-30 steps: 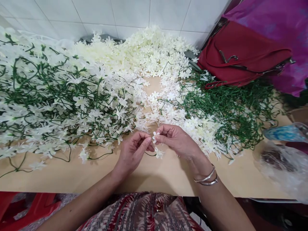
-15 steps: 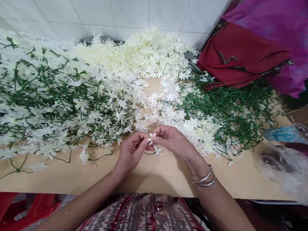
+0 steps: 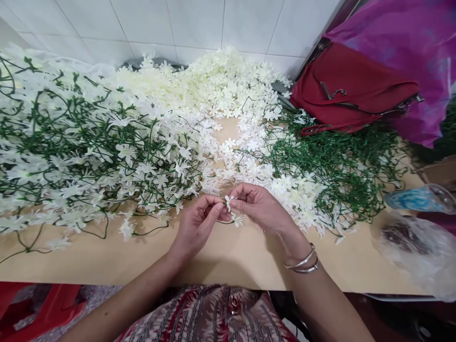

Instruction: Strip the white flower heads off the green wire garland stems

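Observation:
A small white artificial flower (image 3: 229, 203) is pinched between my two hands above the front of the table. My left hand (image 3: 199, 222) is closed, thumb and forefinger meeting at the flower's left side; the stem there is mostly hidden by the fingers. My right hand (image 3: 261, 209) is also closed, pinching the petals from the right. Just below the fingertips hangs a second white flower (image 3: 237, 219). Loose white flower pieces (image 3: 245, 166) lie directly beyond my hands.
A large heap of white flowers on green stems (image 3: 117, 142) covers the left. Cream petals (image 3: 213, 80) pile against the tiled wall (image 3: 199, 23). Bare green stems (image 3: 331, 161), a red handbag (image 3: 356, 90), a blue-patterned cup (image 3: 416, 198) and a clear plastic bag (image 3: 423, 251) occupy the right.
Both hands stay pinched on the flower and have shifted slightly to the right. The flower has turned a little, its petals now seen more from the side.

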`<act>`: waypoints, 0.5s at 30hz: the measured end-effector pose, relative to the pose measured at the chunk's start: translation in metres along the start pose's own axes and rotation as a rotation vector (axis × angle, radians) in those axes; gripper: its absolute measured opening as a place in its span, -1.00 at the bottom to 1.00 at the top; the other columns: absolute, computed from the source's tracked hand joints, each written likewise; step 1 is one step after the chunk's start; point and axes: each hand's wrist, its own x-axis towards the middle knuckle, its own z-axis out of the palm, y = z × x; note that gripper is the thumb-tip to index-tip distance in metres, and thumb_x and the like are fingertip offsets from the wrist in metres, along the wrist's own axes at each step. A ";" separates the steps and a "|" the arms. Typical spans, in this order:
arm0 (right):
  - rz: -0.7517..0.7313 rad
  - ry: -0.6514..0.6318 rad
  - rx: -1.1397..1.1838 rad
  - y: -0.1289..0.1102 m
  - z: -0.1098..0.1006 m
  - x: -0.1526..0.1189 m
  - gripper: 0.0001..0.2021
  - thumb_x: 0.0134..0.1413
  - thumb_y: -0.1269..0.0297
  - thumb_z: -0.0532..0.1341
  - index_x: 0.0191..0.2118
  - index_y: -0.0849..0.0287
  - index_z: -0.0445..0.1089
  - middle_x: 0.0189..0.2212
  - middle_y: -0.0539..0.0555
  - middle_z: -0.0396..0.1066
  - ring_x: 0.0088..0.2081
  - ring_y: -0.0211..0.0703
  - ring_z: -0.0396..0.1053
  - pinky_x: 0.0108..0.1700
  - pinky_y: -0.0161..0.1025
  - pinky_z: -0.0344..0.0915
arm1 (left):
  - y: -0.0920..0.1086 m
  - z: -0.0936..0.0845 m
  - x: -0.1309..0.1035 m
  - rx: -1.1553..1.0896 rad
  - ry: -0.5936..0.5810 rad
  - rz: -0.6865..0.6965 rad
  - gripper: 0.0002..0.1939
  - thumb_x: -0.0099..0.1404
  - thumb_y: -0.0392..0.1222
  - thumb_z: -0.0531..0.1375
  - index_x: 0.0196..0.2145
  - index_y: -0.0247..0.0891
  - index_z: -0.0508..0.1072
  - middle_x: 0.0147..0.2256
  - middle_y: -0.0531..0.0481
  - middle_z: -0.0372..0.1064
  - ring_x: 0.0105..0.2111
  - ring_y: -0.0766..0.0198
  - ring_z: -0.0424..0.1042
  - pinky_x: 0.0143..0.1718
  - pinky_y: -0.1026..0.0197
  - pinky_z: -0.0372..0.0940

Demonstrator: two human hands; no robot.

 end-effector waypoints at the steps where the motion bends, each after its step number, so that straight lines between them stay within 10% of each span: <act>1: 0.005 0.006 -0.017 0.000 0.000 0.000 -0.69 0.02 0.06 0.51 -0.35 0.15 0.47 -0.43 -0.04 0.44 -0.37 -0.23 0.34 -0.25 -0.24 0.29 | 0.000 0.000 0.000 0.015 0.003 -0.002 -0.77 0.47 -0.02 0.27 -0.19 -0.26 0.50 -0.36 0.02 0.58 -0.35 0.29 0.62 -0.20 0.24 0.53; 15: 0.066 -0.011 -0.094 0.006 0.002 0.001 -0.67 0.11 -0.01 0.44 -0.33 0.14 0.44 -0.47 -0.06 0.36 -0.44 -0.26 0.24 -0.37 -0.25 0.18 | 0.000 -0.006 0.000 0.207 -0.015 -0.030 -0.81 0.51 -0.06 0.22 -0.21 -0.23 0.49 -0.35 -0.02 0.63 -0.34 0.22 0.65 -0.24 0.24 0.49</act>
